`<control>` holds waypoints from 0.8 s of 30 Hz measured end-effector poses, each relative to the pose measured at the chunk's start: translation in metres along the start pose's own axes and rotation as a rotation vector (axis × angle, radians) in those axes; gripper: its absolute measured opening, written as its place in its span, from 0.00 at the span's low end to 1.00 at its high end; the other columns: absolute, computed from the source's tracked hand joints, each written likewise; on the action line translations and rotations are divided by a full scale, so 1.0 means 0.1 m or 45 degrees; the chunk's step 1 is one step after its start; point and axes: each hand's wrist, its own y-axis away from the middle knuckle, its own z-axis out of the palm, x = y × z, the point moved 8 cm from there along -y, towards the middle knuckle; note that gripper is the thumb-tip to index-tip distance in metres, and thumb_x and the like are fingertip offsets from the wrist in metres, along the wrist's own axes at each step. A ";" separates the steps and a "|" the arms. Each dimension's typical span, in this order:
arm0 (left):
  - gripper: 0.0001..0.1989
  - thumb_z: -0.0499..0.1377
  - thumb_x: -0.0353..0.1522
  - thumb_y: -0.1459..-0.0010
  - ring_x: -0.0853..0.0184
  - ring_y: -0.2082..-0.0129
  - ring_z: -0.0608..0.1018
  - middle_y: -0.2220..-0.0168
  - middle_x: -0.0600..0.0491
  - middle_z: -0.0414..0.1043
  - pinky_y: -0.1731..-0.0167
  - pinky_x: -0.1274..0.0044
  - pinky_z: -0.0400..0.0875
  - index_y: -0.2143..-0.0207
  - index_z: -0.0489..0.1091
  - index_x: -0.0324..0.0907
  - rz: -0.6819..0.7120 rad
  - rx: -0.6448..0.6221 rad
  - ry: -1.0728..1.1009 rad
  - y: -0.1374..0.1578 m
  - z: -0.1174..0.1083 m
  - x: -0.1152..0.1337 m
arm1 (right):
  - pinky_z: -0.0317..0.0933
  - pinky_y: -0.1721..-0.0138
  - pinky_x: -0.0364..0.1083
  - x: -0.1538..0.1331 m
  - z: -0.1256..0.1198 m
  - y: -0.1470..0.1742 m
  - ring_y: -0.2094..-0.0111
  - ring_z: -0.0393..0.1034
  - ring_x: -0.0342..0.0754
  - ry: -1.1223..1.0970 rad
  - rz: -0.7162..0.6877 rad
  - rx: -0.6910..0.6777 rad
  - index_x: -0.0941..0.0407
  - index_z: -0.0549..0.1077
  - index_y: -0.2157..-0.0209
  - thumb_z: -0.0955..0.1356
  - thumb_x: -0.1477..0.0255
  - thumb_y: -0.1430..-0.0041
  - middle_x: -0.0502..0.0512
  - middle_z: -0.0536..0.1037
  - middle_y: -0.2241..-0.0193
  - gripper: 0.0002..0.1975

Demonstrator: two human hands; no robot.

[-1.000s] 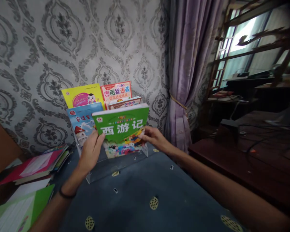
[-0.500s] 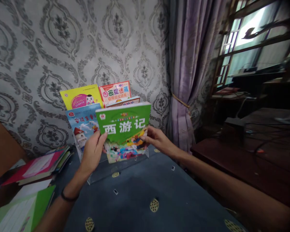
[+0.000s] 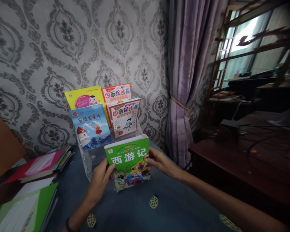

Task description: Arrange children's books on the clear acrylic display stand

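Dark blue cloth is spreading out below me, and on it a clear stand is holding several leaning books. Just in front of that stand, I'm holding the green book up, its cover facing me. My left hand is pinching its left edge, thumb in front; my right hand is pinching the opposite edge.

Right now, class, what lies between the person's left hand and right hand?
In the head view, a green book lies between the left hand and the right hand, gripped by both.
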 end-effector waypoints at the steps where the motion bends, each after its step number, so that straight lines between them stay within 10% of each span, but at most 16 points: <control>1: 0.16 0.51 0.44 0.38 0.63 0.77 0.78 0.72 0.54 0.74 0.70 0.70 0.75 0.61 0.70 0.43 0.051 0.013 -0.029 -0.06 -0.06 0.10 | 0.73 0.68 0.47 -0.06 -0.06 -0.06 0.64 0.73 0.48 0.007 -0.030 0.015 0.55 0.68 0.50 0.68 0.56 0.36 0.56 0.76 0.59 0.20; 12: 0.09 0.56 0.39 0.36 0.68 0.78 0.78 0.71 0.55 0.73 0.75 0.77 0.68 0.65 0.66 0.43 0.615 0.399 -0.252 -1.15 -0.82 1.37 | 0.76 0.58 0.52 -1.41 -1.00 -1.10 0.56 0.75 0.53 0.196 -0.453 0.256 0.54 0.67 0.50 0.72 0.65 0.42 0.58 0.77 0.55 0.20; 24: 0.09 0.57 0.39 0.36 0.71 0.79 0.75 0.70 0.55 0.72 0.76 0.79 0.70 0.63 0.68 0.42 0.615 0.421 -0.183 -1.56 -0.91 1.21 | 0.76 0.59 0.50 -1.31 -1.08 -1.58 0.58 0.75 0.50 0.094 -0.502 0.167 0.54 0.66 0.51 0.75 0.62 0.47 0.57 0.77 0.55 0.26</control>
